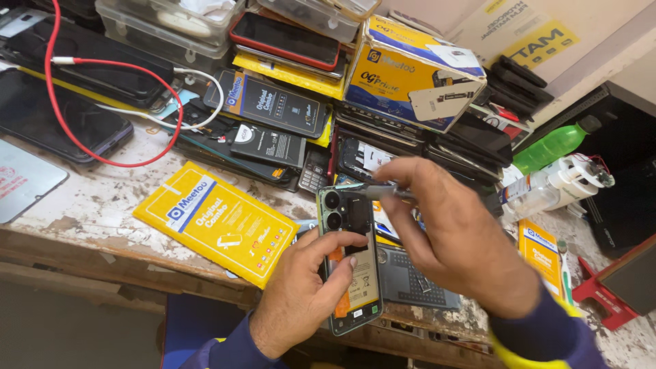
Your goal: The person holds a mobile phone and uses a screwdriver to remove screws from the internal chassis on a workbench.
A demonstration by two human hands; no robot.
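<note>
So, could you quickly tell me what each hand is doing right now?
Left hand: closed around the opened phone, holding it up.
Right hand: closed on a slim metal tool, tip at the phone's top.

An opened phone stands between flat packet and bottle.

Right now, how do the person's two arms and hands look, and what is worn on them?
Both hands are bare: no gloves, and no rings or watch that I can see. The left hand comes out of a dark blue long sleeve. The right hand has the same dark blue sleeve, with a bright yellow band showing at its lower edge near the cuff. No markings are visible on the sleeves.
</note>
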